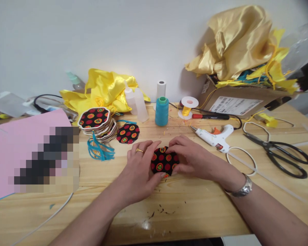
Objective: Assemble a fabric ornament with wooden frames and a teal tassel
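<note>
Between my hands is a black fabric-covered piece (pixel 165 162) patterned with red dots and orange flowers. My left hand (pixel 141 167) grips its left edge, with the thumb along the near side. On its right edge, the fingers and thumb of my right hand (pixel 192 157) are closed. Another patterned piece (pixel 128 133) of the same fabric lies flat just beyond my left hand. Left of that rises a stack of white-edged patterned pieces (pixel 94 118), with blue tassel threads (pixel 100 148) in front. What lies under the held piece is hidden.
A white glue gun (pixel 217 138), a white ring (pixel 241 160) and black-handled scissors (pixel 277 150) lie right. Behind stand a teal thread cone (pixel 161 112), yellow thread spool (pixel 187 110), plastic bottles (pixel 140 106), yellow satin (pixel 102 85) and a cardboard box (pixel 236 102). A pink sheet (pixel 28 143) lies left.
</note>
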### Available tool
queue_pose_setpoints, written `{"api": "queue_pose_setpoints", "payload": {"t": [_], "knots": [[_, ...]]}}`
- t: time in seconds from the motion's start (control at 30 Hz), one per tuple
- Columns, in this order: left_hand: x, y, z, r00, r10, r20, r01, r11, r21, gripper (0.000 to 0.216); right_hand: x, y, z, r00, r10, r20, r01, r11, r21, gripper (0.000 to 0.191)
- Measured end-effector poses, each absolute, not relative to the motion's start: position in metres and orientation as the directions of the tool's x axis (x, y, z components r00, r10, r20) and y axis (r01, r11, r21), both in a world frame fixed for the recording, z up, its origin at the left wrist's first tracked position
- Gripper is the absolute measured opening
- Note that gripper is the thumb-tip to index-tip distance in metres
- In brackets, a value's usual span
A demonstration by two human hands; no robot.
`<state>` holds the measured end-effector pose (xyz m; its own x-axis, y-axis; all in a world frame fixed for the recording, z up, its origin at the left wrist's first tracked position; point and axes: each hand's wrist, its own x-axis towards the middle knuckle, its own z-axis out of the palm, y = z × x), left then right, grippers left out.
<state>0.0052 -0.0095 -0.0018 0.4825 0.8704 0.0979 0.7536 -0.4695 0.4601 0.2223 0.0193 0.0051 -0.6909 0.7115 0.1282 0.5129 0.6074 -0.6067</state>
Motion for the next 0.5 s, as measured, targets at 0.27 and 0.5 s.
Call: {"api": "queue_pose_setpoints", "payload": {"t": [0.27,0.5], "knots": [[0.0043,-0.0064,-0.0005,0.463,0.86,0.216,0.725,-0.507,0.466,0.034,0.2208,0.021,0.0001,-0.684,0.697,0.214,0.447,0.632,-0.633,0.033],[0.0045,-0.007,-0.0044,0.5,0.853,0.147,0.74,-0.51,0.439,0.039,0.219,0.0188,-0.0029,-0.706,0.695,0.136,0.461,0.597,-0.657,0.034]]}}
